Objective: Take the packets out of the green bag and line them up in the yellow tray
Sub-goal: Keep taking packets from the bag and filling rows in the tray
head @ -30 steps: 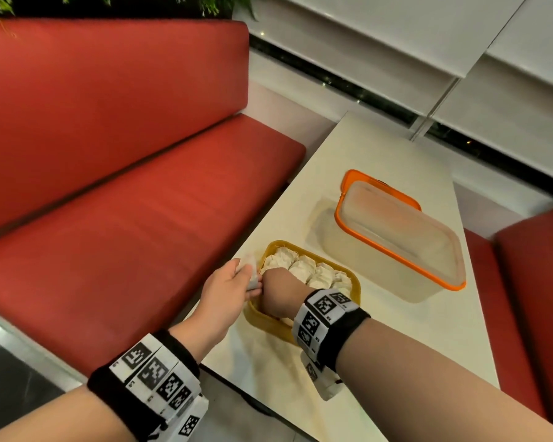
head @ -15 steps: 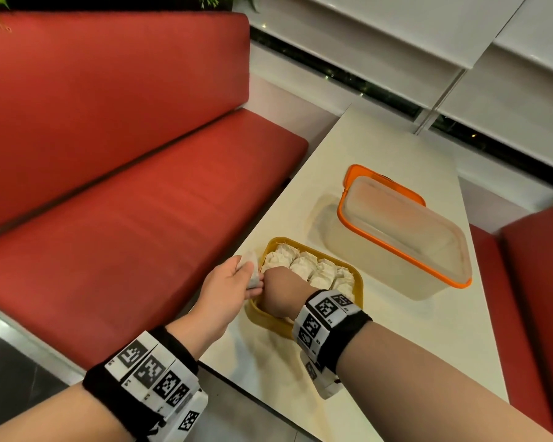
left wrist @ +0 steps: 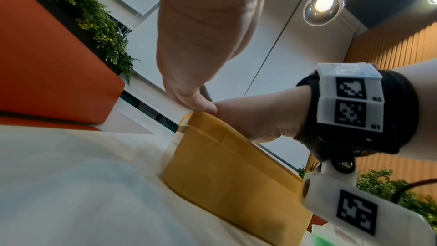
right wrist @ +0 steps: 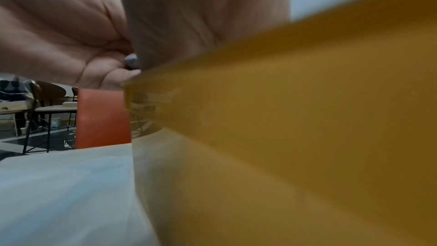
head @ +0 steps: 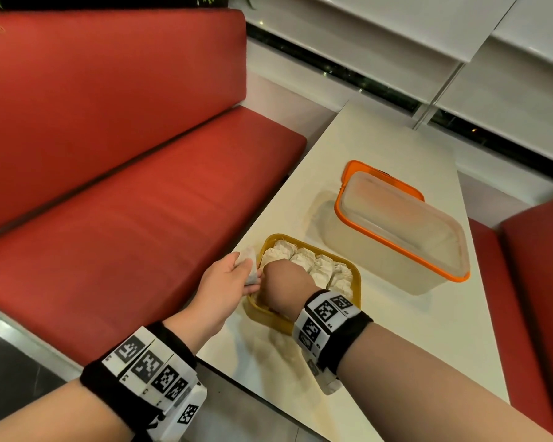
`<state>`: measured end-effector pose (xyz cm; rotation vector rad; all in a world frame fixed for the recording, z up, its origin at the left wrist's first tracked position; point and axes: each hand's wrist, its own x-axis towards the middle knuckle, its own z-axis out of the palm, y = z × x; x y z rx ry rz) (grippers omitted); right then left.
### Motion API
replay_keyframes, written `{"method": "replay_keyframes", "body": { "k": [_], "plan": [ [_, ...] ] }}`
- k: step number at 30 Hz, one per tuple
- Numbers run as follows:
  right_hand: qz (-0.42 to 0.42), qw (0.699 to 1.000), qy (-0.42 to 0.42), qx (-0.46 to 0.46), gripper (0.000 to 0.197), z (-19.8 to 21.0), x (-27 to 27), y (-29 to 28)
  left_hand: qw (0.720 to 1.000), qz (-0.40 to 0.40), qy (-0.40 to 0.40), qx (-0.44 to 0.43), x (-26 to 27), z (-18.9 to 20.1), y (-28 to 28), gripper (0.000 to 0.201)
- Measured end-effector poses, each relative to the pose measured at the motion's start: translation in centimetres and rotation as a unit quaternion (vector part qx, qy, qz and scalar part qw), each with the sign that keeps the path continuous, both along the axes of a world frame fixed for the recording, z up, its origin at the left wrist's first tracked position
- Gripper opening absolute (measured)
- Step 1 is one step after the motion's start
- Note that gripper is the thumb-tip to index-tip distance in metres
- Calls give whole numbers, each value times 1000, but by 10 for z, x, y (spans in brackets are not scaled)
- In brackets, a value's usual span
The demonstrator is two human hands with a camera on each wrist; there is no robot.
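Little has moved: our left hand [head: 227, 282] still pinches one packet [head: 249, 266] beside the yellow tray [head: 357, 283], our right hand [head: 284, 285] stays inside it — grip hidden. Packets [head: 313, 266] nearly fill the tray — the green bag [left wrist: 324, 238] barely shows.

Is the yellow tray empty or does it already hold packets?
It already holds packets. The head view shows pale packets lined up inside the yellow tray, filling its far part. The right hand hides the near part.

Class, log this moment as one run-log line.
left hand: holds packet | right hand: in yellow tray, grip hidden | tray: packets in rows
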<state>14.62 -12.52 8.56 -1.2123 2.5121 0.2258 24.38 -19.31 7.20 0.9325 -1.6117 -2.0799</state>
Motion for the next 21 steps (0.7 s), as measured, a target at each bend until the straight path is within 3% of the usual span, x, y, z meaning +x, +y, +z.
{"method": "replay_keyframes", "body": {
  "k": [4,6,8,12,17,21],
  "plan": [
    [-13,1000,-15,24,25,13,-6,-1,1000,-17,-16,-10,1,3,-1,19],
    [-2,1000,-14,27,44,30,-12,4,999,-28,-28,-22,1,5,-1,20],
    [-13,999,-19,-32,50,49,-19,12,998,-44,-38,-38,2,8,-1,17],
    [-6,969,-133,-210,46,72,-18,22,987,-110,-50,-102,0,22,4,13],
    [29,953,-130,-273,8,67,-12,29,974,-146,-71,-159,-5,28,11,15],
    [12,943,-147,-298,2,60,-11,37,963,-152,-86,-203,-3,30,9,25]
  ]
}}
